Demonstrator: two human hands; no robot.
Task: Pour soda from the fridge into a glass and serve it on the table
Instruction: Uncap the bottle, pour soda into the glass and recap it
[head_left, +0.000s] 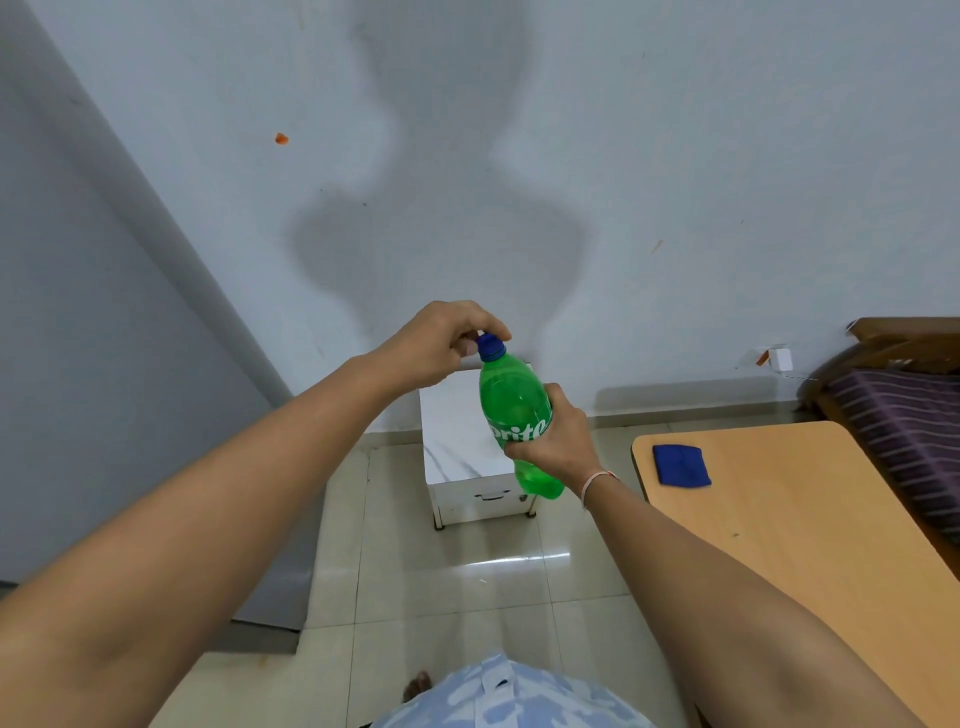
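I hold a green Sprite soda bottle (514, 410) in front of me, tilted a little with its top to the left. My right hand (558, 434) is wrapped around its middle, over the label. My left hand (441, 345) pinches the blue cap (490, 347) at the top with thumb and fingers. The wooden table (810, 525) stands at my right. No glass is in view.
A small white cabinet (462, 457) stands against the wall behind the bottle. A folded blue cloth (681, 465) lies on the table's far corner. A grey fridge side or door (104, 364) fills the left. A bed with a striped cover (904, 415) is at the far right.
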